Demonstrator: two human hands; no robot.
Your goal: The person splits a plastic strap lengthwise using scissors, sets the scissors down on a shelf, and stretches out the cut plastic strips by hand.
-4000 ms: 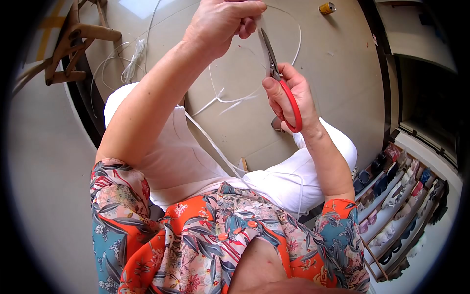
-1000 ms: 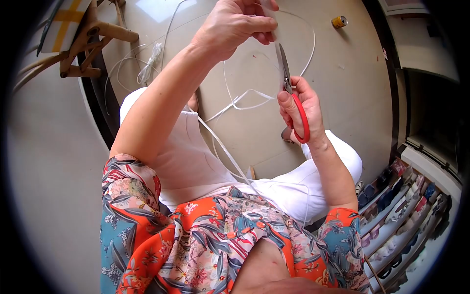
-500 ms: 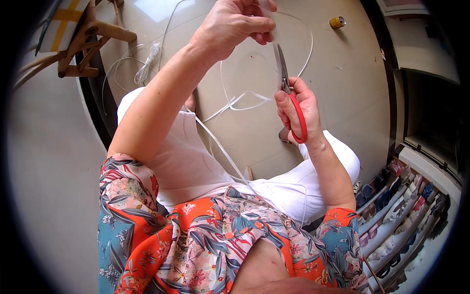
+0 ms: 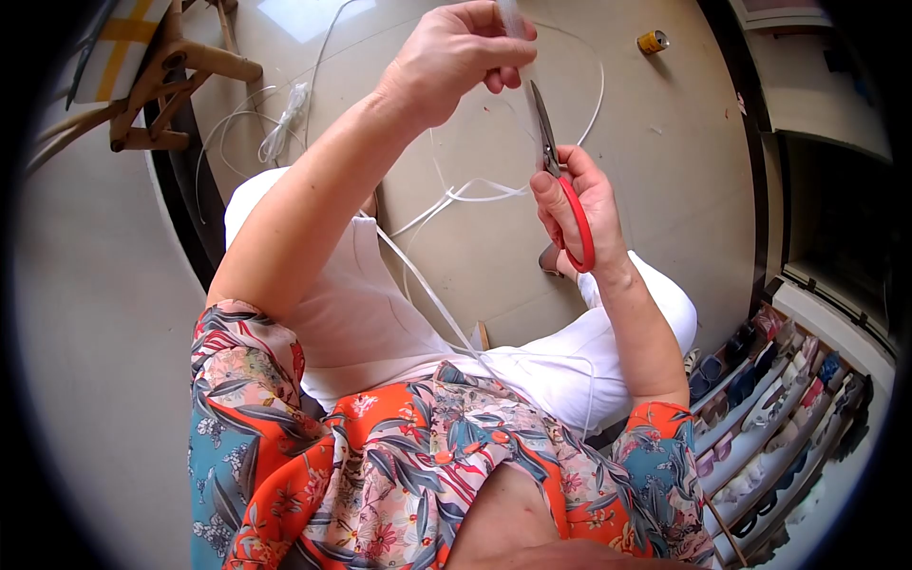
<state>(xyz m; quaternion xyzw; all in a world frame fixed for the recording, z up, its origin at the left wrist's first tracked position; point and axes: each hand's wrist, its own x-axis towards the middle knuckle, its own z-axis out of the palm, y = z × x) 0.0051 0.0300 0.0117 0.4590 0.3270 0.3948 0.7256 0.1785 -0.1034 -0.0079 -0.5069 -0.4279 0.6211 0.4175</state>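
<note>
My left hand is raised at the top of the view, its fingers closed around a translucent plastic strip. Part of the strip hangs below those fingers, pale and hard to make out against the floor. Lower and to the right, my right hand grips red-handled scissors. Their dark blades point up toward my left hand, right beside the strip; whether they touch it I cannot tell. A white flat cord crosses my lap and continues in loops on the floor.
A small bundle of clear string lies on the tiled floor at the left, near a bamboo chair. Toward the upper right lies a yellow can. A shoe rack with several pairs stands at the lower right.
My left hand has shifted slightly, with the strip still in its fingers. The scissors and my right hand have barely moved, a little upward.
</note>
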